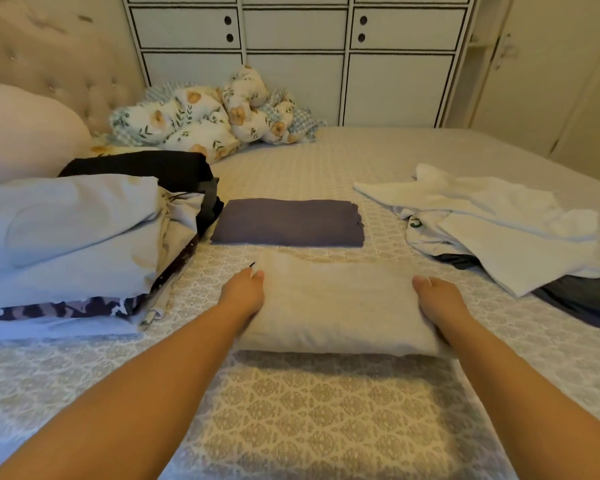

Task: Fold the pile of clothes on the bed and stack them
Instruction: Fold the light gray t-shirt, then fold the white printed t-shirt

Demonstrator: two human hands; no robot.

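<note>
Both hands point(243, 289) point(440, 303), fingers curled, grip folded cream towel point(336, 306) ends; thick, fluffy, lifted off bed point(326, 410).

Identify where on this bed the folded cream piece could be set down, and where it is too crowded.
Bare bedspread lies near the camera, between the forearms, and far behind the purple folded cloth, towards the floral bedding. A strip runs between the purple cloth and the unfolded white pile. Crowded: the left side, with the folded stack.
</note>
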